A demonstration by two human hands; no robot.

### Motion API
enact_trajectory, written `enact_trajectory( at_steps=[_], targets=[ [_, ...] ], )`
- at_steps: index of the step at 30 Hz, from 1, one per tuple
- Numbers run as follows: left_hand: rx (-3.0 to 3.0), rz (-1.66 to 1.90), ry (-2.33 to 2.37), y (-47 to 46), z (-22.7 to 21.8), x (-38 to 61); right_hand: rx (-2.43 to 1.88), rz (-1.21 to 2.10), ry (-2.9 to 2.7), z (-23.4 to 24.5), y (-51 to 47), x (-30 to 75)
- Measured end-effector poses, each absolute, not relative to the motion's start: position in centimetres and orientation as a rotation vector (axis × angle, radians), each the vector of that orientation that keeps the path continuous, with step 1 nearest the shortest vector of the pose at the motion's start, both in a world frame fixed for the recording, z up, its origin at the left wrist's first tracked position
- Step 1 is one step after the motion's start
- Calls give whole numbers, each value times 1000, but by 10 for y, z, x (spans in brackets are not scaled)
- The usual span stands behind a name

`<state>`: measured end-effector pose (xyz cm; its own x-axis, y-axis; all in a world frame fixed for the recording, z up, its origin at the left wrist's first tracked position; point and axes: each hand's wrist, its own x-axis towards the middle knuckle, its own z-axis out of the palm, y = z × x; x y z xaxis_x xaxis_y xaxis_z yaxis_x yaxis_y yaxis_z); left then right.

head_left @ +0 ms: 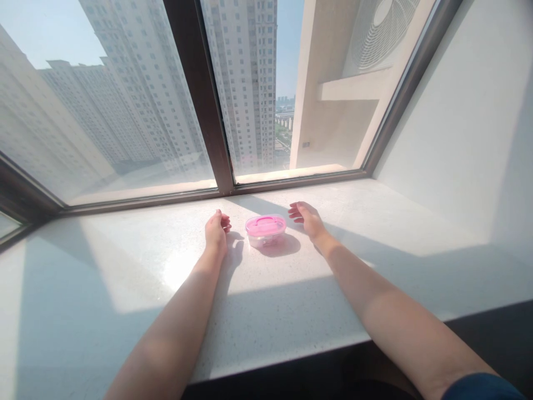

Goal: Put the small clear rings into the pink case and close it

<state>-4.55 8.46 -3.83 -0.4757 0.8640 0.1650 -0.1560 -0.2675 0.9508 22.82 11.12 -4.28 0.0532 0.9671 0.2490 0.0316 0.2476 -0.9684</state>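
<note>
On the sunlit white sill stands a small oval plastic box (265,241) with clear sides and a pink lid (265,224). The lid has a pink handle and appears seated on the box. Something pinkish shows faintly through the side, too unclear to name. My left hand (216,230) is to the left of the box, apart from it, its fingers loosely curved and nothing in them. To the right, also apart from the box, my right hand (307,218) has its fingers spread toward the lid and holds nothing.
The speckled white windowsill (266,316) ends at a front edge above a dark area. Behind the box runs a brown window frame (208,100) with glass panes. A white wall (458,144) bounds the sill on the right.
</note>
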Motion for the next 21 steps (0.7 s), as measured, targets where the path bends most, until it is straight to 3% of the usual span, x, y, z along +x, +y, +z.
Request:
enact_trajectory(
  at_steps=[5, 13, 21],
  targets=[
    [1018, 1877, 1274, 79, -34, -42, -1006, 1012, -1385, -38, 104, 227],
    [1121, 1853, 1324, 76, -31, -36, -741, 1109, -2015, -20, 80, 222],
    [1170, 1815, 1329, 74, -28, -34, -870, 1076, -1822, -19, 82, 221]
  ],
)
